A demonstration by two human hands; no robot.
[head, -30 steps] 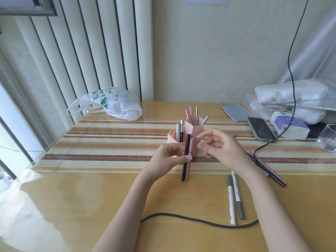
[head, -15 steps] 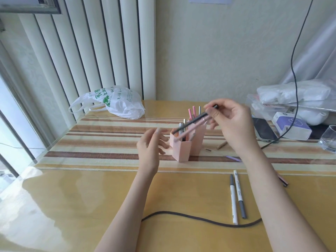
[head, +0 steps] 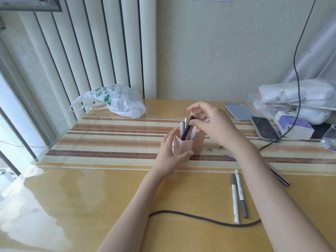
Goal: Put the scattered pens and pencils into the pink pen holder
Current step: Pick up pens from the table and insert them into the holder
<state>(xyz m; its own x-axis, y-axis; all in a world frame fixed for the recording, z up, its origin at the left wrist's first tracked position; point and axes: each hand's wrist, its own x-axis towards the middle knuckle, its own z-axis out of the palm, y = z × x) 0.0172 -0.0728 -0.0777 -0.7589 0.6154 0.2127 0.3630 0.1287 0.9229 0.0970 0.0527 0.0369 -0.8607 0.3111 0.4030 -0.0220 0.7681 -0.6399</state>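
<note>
Now the left hand (head: 171, 151) cups the pink pen holder (head: 183, 149), steadying it, I'd judge, while the right hand (head: 211, 124) pinches the black pen (head: 187, 130) and feeds it in tip-first. Two markers (head: 238, 195) wait below the right wrist; that arm hides more pens.

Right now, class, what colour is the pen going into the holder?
Black pen, head view.

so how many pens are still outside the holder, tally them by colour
white and grey markers, lying on the table: 2
black pen, in the right hand's fingers, tip already in the pink pen holder: 1
dark and pinkish pens, partly hidden by the right forearm: 2, as far as shows
total: 5
</note>
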